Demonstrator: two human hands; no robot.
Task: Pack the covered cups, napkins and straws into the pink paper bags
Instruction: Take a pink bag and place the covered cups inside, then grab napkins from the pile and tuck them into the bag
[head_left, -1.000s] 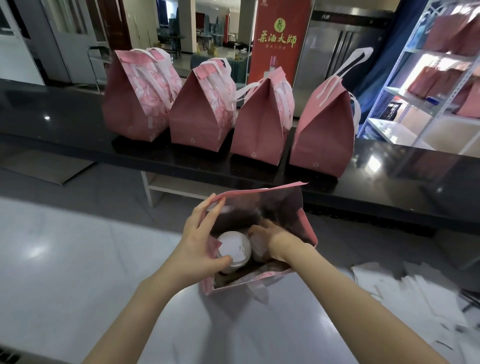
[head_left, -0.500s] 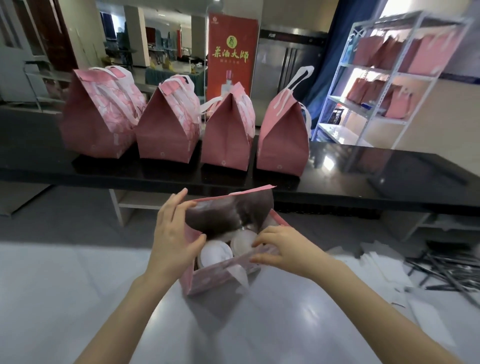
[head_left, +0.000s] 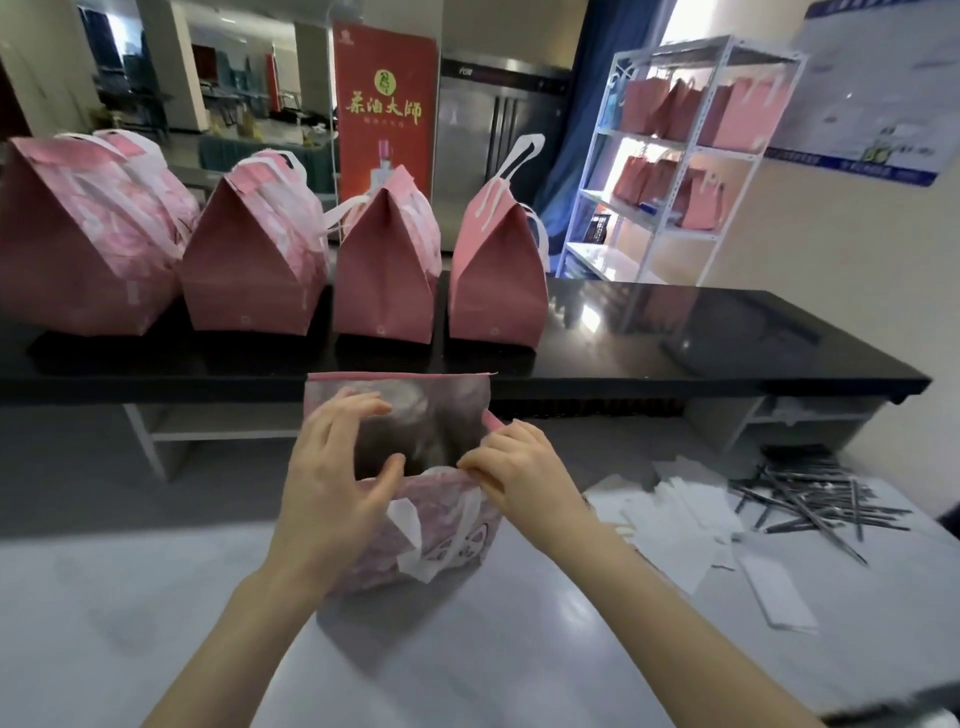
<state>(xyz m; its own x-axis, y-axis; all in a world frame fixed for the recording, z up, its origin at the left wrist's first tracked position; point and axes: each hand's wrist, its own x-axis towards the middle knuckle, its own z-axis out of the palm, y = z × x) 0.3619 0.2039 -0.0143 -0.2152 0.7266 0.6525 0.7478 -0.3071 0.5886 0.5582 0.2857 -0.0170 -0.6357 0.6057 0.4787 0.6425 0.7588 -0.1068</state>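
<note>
An open pink paper bag (head_left: 447, 535) with white handles stands on the white table in front of me. My left hand (head_left: 332, 483) grips the bag's left near rim, thumb over the edge. My right hand (head_left: 519, 473) pinches the near rim at its right corner. The bag's inside is dark and blurred; the cups in it are hidden from this angle. White napkins (head_left: 675, 519) lie scattered on the table to the right, and a pile of dark wrapped straws (head_left: 810, 499) lies beyond them.
Several closed pink bags (head_left: 384, 270) stand in a row on the black counter (head_left: 727, 343) behind the table. A white metal shelf (head_left: 675, 156) with more pink bags stands at the back right. The white table (head_left: 156, 597) stretches left.
The view has swung right and lower, so the cups no longer show inside the bag. My right hand came out of the bag onto its near rim; my left hand stays on the left rim.
</note>
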